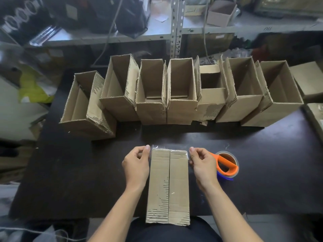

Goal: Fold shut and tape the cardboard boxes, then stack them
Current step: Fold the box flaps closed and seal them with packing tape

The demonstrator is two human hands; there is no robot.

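A closed cardboard box (168, 186) stands on the dark table (87, 180) right in front of me, its two top flaps meeting along a centre seam. A strip of clear tape (169, 148) lies across the box's far end and sticks out past both sides. My left hand (137, 165) pinches the tape end at the box's far left corner. At the far right corner my right hand (202, 163) pinches the other tape end. An orange tape dispenser (227, 165) lies on the table just right of my right hand.
Several open cardboard boxes (181, 95) stand in a row across the table's far side. More cardboard (307, 79) lies at the right edge. Behind is a metal shelf (176, 27) with bags and a small open box (221, 13).
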